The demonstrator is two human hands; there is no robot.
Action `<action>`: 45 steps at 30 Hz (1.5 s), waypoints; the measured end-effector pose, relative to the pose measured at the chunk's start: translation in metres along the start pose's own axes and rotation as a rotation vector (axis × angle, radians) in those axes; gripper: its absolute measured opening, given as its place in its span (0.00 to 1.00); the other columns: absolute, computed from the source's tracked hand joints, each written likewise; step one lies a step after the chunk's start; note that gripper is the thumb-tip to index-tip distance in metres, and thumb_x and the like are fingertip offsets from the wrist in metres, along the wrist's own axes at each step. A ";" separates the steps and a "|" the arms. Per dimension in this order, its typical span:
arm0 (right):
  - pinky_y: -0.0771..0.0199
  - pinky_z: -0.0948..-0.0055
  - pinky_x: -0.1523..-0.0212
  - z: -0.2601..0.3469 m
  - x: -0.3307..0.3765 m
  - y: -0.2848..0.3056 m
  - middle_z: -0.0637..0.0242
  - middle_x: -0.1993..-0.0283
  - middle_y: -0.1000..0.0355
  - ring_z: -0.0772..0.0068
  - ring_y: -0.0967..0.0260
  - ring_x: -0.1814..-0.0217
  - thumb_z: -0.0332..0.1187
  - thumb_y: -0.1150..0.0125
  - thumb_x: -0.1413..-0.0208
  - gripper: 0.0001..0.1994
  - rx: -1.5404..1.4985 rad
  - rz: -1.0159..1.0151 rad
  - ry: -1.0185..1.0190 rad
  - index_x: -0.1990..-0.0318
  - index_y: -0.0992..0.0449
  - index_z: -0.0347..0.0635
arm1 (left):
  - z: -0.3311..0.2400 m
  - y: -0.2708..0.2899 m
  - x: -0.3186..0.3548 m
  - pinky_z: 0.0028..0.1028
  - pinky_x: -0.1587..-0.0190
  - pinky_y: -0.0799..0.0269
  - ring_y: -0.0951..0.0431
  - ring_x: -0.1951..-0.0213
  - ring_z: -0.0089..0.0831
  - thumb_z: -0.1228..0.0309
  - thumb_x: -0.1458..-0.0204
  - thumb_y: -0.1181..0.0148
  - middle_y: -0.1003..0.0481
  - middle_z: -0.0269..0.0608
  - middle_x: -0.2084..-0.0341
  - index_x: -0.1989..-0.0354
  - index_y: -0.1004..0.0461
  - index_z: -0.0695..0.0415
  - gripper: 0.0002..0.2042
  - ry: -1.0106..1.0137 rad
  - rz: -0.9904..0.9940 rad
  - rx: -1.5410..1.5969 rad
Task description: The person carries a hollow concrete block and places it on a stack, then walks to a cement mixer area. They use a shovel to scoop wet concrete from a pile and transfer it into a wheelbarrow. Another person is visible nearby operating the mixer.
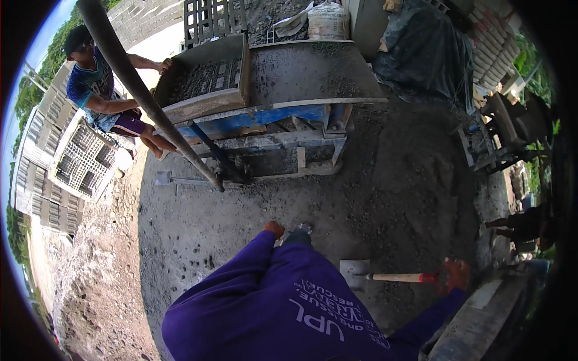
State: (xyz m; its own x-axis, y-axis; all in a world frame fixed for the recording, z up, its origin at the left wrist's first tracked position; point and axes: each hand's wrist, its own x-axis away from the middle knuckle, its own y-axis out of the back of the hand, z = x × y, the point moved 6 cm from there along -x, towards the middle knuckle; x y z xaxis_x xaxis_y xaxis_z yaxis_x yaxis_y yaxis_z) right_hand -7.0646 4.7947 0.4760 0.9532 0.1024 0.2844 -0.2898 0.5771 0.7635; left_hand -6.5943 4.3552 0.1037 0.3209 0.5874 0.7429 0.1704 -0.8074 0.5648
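Note:
At the lower right, my right hand (457,275) is closed at the red grip end of a shovel (394,277). The shovel has a pale wooden shaft, and its squarish grey metal blade (354,274) points left, close beside my body. My left hand (275,228) is in front of me, near my shoe (303,228). Its fingers look curled in, and nothing shows in them. Purple sleeves cover both my arms.
Ahead stands a blue-framed machine (241,123) with a mix-filled wooden tray (205,105) and a metal top (295,69). Another person (99,84) touches the tray. A thick pole (144,90) slants across. Dark mix (415,174) covers the right-hand ground; concrete blocks (45,192) stand left.

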 end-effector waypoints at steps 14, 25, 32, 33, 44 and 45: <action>0.43 0.75 0.84 0.123 -0.006 -0.088 0.72 0.81 0.37 0.81 0.42 0.84 0.37 0.29 0.62 0.16 0.020 0.196 0.140 0.78 0.34 0.42 | -0.058 0.060 -0.080 0.40 0.62 0.26 0.22 0.70 0.46 0.59 0.48 0.53 0.23 0.52 0.72 0.72 0.23 0.64 0.19 -0.139 -0.058 -0.045; 0.42 0.73 0.84 0.184 -0.015 -0.129 0.67 0.83 0.35 0.77 0.40 0.84 0.41 0.29 0.69 0.19 0.156 0.283 0.230 0.77 0.31 0.37 | -0.026 0.075 -0.080 0.41 0.49 0.32 0.28 0.52 0.53 0.60 0.52 0.50 0.29 0.61 0.55 0.53 0.29 0.66 0.23 -0.001 0.053 0.156; 0.41 0.74 0.83 0.200 -0.006 -0.132 0.70 0.83 0.36 0.81 0.41 0.83 0.37 0.28 0.66 0.17 0.157 0.348 0.266 0.78 0.32 0.38 | -0.021 0.060 -0.077 0.39 0.49 0.31 0.27 0.53 0.50 0.63 0.54 0.49 0.27 0.60 0.57 0.53 0.30 0.67 0.23 -0.129 0.089 -0.228; 0.41 0.74 0.83 0.193 -0.008 -0.132 0.70 0.83 0.36 0.81 0.41 0.83 0.37 0.28 0.66 0.17 0.154 0.341 0.254 0.78 0.32 0.38 | -0.028 0.065 -0.064 0.38 0.50 0.30 0.25 0.55 0.49 0.64 0.55 0.49 0.26 0.59 0.59 0.54 0.29 0.67 0.22 -0.036 0.087 0.000; 0.41 0.73 0.84 0.178 -0.011 -0.125 0.69 0.82 0.36 0.78 0.41 0.83 0.40 0.28 0.70 0.20 0.106 0.291 0.220 0.76 0.30 0.33 | -0.022 0.079 -0.061 0.38 0.56 0.27 0.22 0.61 0.44 0.65 0.57 0.48 0.23 0.55 0.65 0.60 0.26 0.66 0.19 0.034 0.018 0.314; 0.41 0.73 0.84 0.181 -0.006 -0.124 0.69 0.82 0.36 0.78 0.41 0.83 0.40 0.28 0.70 0.20 0.108 0.289 0.218 0.76 0.30 0.33 | -0.020 0.077 -0.065 0.38 0.57 0.27 0.22 0.62 0.44 0.65 0.56 0.48 0.23 0.55 0.66 0.61 0.26 0.66 0.18 0.039 0.020 0.314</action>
State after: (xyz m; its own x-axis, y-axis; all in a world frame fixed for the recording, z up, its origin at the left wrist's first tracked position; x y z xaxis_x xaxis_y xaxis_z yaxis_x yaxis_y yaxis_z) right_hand -7.0499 4.5753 0.4846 0.8231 0.4259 0.3757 -0.5461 0.4117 0.7296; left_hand -6.6206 4.2555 0.1060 0.2918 0.5678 0.7697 0.4456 -0.7928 0.4159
